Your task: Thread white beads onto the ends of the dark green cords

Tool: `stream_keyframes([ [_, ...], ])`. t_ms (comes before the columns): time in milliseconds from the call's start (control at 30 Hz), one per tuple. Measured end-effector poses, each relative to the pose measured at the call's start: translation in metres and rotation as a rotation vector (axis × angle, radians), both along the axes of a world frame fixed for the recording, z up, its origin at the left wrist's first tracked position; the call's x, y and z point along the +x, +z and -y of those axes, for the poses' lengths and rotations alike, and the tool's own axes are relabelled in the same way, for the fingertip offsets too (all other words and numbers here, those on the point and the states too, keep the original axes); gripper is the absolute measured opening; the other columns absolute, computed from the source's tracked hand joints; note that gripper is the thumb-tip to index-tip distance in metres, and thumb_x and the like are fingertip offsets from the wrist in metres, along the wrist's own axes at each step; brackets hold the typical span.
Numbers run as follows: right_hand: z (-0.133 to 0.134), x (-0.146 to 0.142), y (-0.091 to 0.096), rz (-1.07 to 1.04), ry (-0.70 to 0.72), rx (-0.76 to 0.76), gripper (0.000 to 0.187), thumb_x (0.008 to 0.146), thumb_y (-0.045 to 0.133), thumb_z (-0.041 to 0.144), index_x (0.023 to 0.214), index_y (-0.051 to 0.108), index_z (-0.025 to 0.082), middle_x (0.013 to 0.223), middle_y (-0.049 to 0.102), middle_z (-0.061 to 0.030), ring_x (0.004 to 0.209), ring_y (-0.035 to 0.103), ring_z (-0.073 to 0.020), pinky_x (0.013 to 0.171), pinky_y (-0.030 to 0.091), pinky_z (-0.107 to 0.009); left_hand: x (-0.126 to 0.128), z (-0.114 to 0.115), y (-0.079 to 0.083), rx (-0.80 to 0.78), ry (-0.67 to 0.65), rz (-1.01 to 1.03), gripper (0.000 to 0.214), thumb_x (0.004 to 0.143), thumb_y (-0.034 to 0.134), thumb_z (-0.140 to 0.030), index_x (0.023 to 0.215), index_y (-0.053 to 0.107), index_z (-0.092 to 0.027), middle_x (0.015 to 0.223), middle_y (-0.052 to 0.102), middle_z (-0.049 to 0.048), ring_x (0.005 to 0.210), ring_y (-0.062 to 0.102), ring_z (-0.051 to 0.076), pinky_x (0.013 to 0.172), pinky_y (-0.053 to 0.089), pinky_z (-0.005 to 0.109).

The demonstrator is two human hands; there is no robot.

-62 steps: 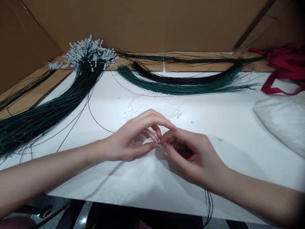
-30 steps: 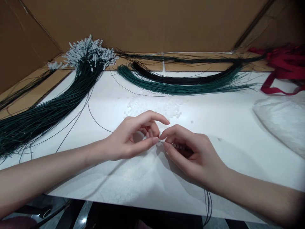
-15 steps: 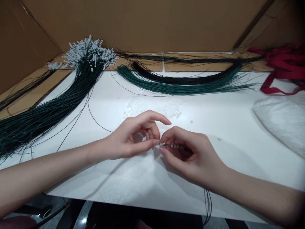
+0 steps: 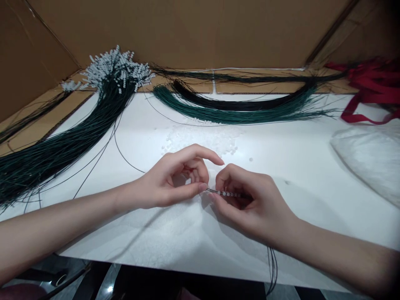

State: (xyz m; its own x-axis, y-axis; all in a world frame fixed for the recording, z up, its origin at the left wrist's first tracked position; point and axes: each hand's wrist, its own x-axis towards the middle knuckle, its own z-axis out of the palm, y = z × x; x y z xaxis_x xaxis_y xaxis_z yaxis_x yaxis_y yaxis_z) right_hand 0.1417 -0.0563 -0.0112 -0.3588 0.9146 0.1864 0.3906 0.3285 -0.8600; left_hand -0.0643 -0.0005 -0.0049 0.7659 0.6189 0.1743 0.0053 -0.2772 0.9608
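Thin dark wires (image 4: 213, 191) span the small gap between my two hands, with several small white beads (image 4: 225, 193) threaded on them near the right fingers. My left hand (image 4: 175, 179) pinches the wire tips between thumb and a curled finger, while its index finger stretches out above. My right hand (image 4: 253, 198) is closed around the beaded wires, its thumb just under them; the part inside the palm is hidden. Loose tails of dark wire (image 4: 272, 266) hang below the right wrist, over the table's front edge. Behind the hands, loose white beads (image 4: 203, 139) are scattered.
At the left lies a thick bundle of green wires (image 4: 84, 121) with white-beaded tips (image 4: 117, 71). Green wires (image 4: 231, 116) and black wires (image 4: 240, 103) curve along the back. Red ribbon (image 4: 375, 87) and a clear plastic bag (image 4: 371, 154) are on the right. Cardboard walls (image 4: 200, 33) enclose the white table (image 4: 300, 166).
My right index fingertip has lifted slightly off the wires and away from the left fingers. More of the wire and beads shows between the hands. My left hand has hardly moved.
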Motion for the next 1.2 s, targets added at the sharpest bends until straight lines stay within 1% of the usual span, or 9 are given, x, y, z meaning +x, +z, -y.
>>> stream_keyframes([
  [300,-0.001,-0.001,0.001,0.005,-0.004,0.004,0.019,0.081,0.063,0.008,0.075,0.048,0.018,0.062,0.041,0.0079,0.050,0.035,-0.0032,0.043,0.028,-0.016,0.000,0.000,0.001,0.017,0.009,-0.005,0.034,0.092,0.061,-0.012,0.124,0.052,-0.015,0.083,0.061,0.0025,0.072,0.059,0.012,0.059,0.047,0.023],
  [533,0.000,0.000,0.000,0.030,0.015,0.008,0.008,0.084,0.062,0.009,0.087,0.060,0.016,0.068,0.053,0.0042,0.054,0.044,-0.0050,0.047,0.034,-0.018,0.001,-0.001,0.001,0.033,0.003,0.015,0.033,0.092,0.060,-0.009,0.124,0.051,-0.014,0.083,0.062,0.0028,0.072,0.060,0.012,0.061,0.048,0.024],
  [700,-0.001,0.001,0.001,0.050,0.017,0.067,0.010,0.086,0.060,0.009,0.078,0.060,0.015,0.065,0.051,0.0043,0.052,0.041,-0.0047,0.048,0.033,-0.019,0.000,-0.001,0.000,0.096,-0.009,0.026,0.033,0.091,0.059,-0.007,0.122,0.052,-0.015,0.084,0.062,0.0029,0.075,0.061,0.012,0.061,0.048,0.023],
  [800,-0.001,0.002,0.002,0.060,0.016,0.086,0.012,0.085,0.060,0.006,0.079,0.060,0.016,0.064,0.050,0.0049,0.052,0.040,-0.0049,0.048,0.033,-0.019,-0.002,-0.001,0.000,0.198,0.093,0.018,0.027,0.089,0.055,-0.004,0.115,0.057,-0.014,0.090,0.063,0.0041,0.080,0.061,0.013,0.068,0.049,0.024],
  [933,0.000,0.001,0.001,0.058,0.009,0.094,0.012,0.086,0.059,0.006,0.078,0.060,0.016,0.064,0.051,0.0046,0.054,0.041,-0.0050,0.048,0.033,-0.019,-0.004,-0.009,-0.002,0.424,0.358,-0.081,0.024,0.085,0.055,-0.003,0.106,0.061,-0.015,0.093,0.064,0.0031,0.073,0.054,0.011,0.062,0.043,0.025],
  [1000,0.000,0.001,0.001,0.055,0.009,0.091,0.013,0.086,0.059,0.006,0.078,0.060,0.016,0.064,0.051,0.0046,0.053,0.041,-0.0050,0.048,0.033,-0.019,-0.004,-0.014,-0.003,0.540,0.468,-0.177,0.023,0.082,0.057,-0.003,0.101,0.062,-0.015,0.093,0.064,0.0025,0.074,0.052,0.012,0.064,0.041,0.027],
  [1067,0.000,0.000,0.001,0.050,0.010,0.086,0.013,0.086,0.058,0.006,0.078,0.060,0.016,0.064,0.051,0.0046,0.053,0.041,-0.0051,0.048,0.033,-0.019,-0.003,-0.018,-0.004,0.619,0.524,-0.276,0.021,0.081,0.057,-0.004,0.098,0.064,-0.016,0.096,0.064,0.0030,0.083,0.054,0.015,0.073,0.043,0.029],
  [1133,-0.001,0.000,0.002,0.052,0.011,0.078,0.012,0.086,0.058,0.006,0.078,0.060,0.016,0.064,0.051,0.0044,0.052,0.041,-0.0054,0.047,0.033,-0.019,-0.002,-0.019,-0.004,0.668,0.531,-0.359,0.018,0.082,0.058,-0.007,0.095,0.066,-0.017,0.098,0.063,0.0042,0.093,0.055,0.019,0.083,0.044,0.033],
  [1200,-0.001,0.000,0.003,0.056,0.015,0.073,0.012,0.085,0.059,0.007,0.078,0.060,0.016,0.064,0.051,0.0040,0.052,0.041,-0.0058,0.046,0.032,-0.020,-0.001,-0.018,-0.004,0.707,0.531,-0.406,0.015,0.082,0.060,-0.010,0.093,0.067,-0.018,0.099,0.062,0.0052,0.098,0.054,0.022,0.088,0.042,0.036],
])
